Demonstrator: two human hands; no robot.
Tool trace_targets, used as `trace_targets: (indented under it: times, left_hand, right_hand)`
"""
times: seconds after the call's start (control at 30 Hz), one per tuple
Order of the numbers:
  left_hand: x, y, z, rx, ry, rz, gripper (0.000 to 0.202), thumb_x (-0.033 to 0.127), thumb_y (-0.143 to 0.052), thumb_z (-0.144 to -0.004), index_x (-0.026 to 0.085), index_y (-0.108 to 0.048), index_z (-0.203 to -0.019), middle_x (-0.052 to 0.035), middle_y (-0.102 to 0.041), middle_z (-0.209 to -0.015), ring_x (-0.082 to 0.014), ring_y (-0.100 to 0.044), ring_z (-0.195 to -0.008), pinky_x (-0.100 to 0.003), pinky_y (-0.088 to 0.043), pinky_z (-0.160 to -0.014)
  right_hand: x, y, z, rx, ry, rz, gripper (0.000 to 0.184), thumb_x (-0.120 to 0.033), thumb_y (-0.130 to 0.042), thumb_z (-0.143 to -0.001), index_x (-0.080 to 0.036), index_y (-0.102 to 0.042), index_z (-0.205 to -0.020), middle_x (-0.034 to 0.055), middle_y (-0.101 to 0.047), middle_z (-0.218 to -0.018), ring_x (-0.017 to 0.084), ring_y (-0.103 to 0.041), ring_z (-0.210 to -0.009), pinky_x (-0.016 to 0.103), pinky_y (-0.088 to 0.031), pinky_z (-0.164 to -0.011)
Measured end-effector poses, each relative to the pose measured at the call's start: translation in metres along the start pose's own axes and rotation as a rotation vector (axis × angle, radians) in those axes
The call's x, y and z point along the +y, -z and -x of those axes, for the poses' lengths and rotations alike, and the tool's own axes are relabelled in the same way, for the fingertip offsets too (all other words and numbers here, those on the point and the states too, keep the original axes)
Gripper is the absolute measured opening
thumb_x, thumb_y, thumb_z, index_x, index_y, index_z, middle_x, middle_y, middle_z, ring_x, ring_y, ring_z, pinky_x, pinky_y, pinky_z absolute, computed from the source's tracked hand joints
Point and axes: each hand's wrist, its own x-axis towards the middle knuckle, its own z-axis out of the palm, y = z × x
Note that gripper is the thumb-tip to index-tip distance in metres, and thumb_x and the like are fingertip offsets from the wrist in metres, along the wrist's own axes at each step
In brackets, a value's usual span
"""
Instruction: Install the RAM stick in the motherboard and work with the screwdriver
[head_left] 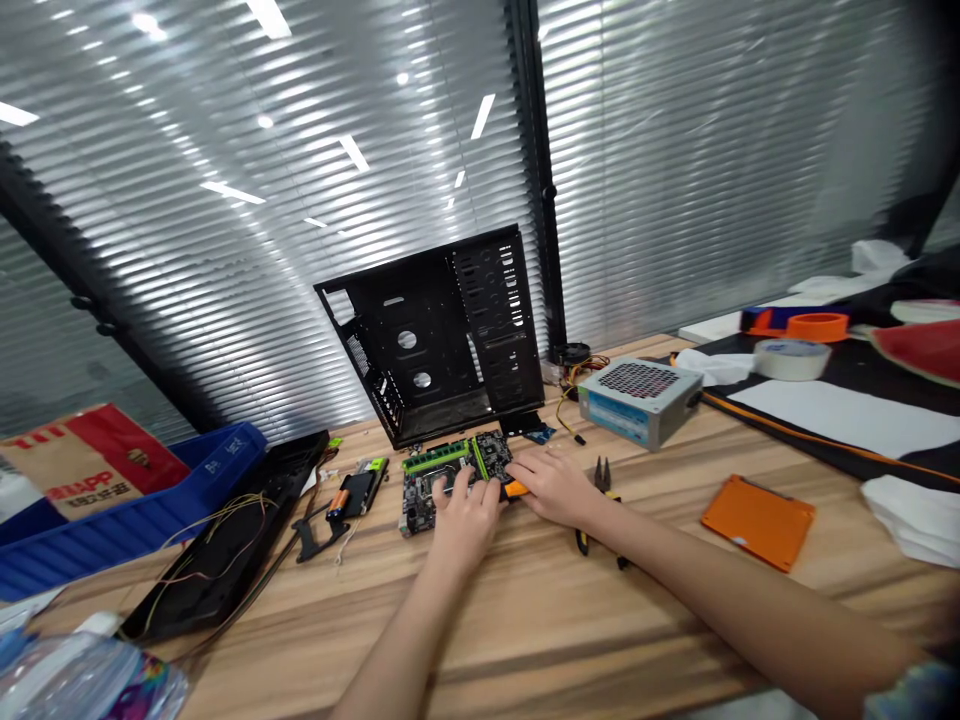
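Motherboard (420, 497) lies flat on the surface (480, 640), at six o'clock from the bare case (487, 300). RAM stick (439, 460) sits in its slot; power supply (637, 400) remains unfitted at two o'clock. Left hand (465, 515) rests released on the board; right hand (555, 487) touches an orange item (516, 488), hold unclear.

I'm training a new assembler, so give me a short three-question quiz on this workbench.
1. True or false: the left hand rests on the motherboard.
2. Which lies nearer the right hand: A) the pliers, or B) the roll of masking tape?
3. What colour is the flat panel to the right of the pliers?

Key: 1 true; 2 A; 3 orange.
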Motion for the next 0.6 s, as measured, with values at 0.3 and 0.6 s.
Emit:
trace_targets:
  times: [0.3, 0.6]
  left_hand:
    - [0.008, 0.001, 0.000, -0.021, -0.031, 0.015, 0.011, 0.029, -0.063, -0.088, 0.021, -0.065, -0.096, -0.0020, -0.072, -0.082, -0.0233, -0.061, -0.103, -0.044, -0.021, -0.095]
    - [0.008, 0.001, 0.000, 0.008, -0.022, 0.040, 0.010, 0.028, -0.060, -0.091, 0.022, -0.066, -0.096, -0.0020, -0.072, -0.083, -0.0235, -0.062, -0.102, -0.043, -0.021, -0.095]
  right_hand:
    - [-0.002, 0.004, -0.002, -0.121, 0.002, -0.043, 0.026, -0.028, -0.057, -0.082, -0.018, -0.062, -0.106, 0.0085, -0.067, -0.107, 0.023, -0.063, -0.094, 0.032, -0.041, -0.076]
    - [-0.006, 0.011, -0.006, -0.318, -0.031, -0.003, 0.017, -0.026, -0.052, -0.087, -0.017, -0.063, -0.097, 0.0094, -0.071, -0.096, 0.022, -0.065, -0.086, 0.028, -0.039, -0.069]
